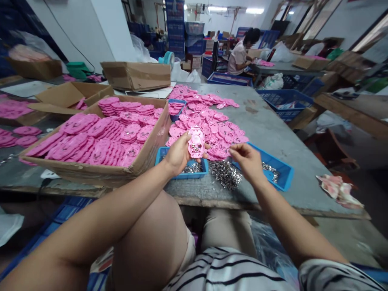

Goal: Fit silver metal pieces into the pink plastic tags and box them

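My left hand grips a pink plastic plate upright, with small metal parts set in its face. My right hand is beside it, fingers pinched together on something too small to make out. Both hands hover over a heap of small metal pieces on the grey table. A small blue tray lies under my left hand, and a second blue tray lies under my right. Behind the hands lies a loose pile of pink plates.
A cardboard box of stacked pink plates stands on the left. More cardboard boxes sit behind it. A crumpled cloth lies near the table's right edge. Another person sits at a far table among blue crates.
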Action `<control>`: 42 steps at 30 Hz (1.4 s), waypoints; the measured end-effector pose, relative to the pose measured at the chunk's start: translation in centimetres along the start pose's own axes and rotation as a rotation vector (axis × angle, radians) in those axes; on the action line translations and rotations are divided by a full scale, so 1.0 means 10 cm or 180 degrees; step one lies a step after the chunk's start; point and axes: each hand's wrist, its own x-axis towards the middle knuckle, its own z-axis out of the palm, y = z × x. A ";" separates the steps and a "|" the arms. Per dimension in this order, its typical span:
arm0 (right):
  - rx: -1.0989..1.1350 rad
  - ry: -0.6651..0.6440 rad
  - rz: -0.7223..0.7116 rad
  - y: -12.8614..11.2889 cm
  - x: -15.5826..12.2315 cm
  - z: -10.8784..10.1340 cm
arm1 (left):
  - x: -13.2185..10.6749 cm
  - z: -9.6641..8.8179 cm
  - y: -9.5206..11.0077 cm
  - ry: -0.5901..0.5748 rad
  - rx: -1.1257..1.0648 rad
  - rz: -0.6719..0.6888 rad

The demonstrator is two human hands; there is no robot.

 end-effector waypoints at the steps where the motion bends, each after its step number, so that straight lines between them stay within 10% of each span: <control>1: -0.0175 0.0223 -0.0027 0.02 0.08 -0.11 | -0.01 0.00 0.01 -0.0007 -0.0031 -0.0035; 4: -0.0828 0.0478 0.0054 0.06 0.15 -0.36 | -0.02 0.01 0.02 -0.0015 -0.0082 -0.0148; 10: -0.3139 -0.1633 0.0113 -0.01 -0.24 -0.17 | -0.02 0.00 0.01 0.0034 -0.0086 -0.0229; 15: -0.4236 -0.1859 0.0276 0.03 -0.37 0.02 | -0.03 0.02 0.02 0.0058 -0.0044 -0.0250; 22: -0.2736 -0.1209 0.0126 0.29 -0.17 -0.10 | -0.03 0.04 -0.01 0.0047 0.0004 -0.0305; 31: -0.0487 -0.0834 0.1187 0.28 -0.05 -0.10 | -0.03 0.00 -0.05 -0.0033 0.0254 -0.0355; 42: -0.0379 -0.0710 0.0806 0.17 0.01 -0.08 | -0.03 -0.01 -0.09 -0.0092 0.0321 -0.0305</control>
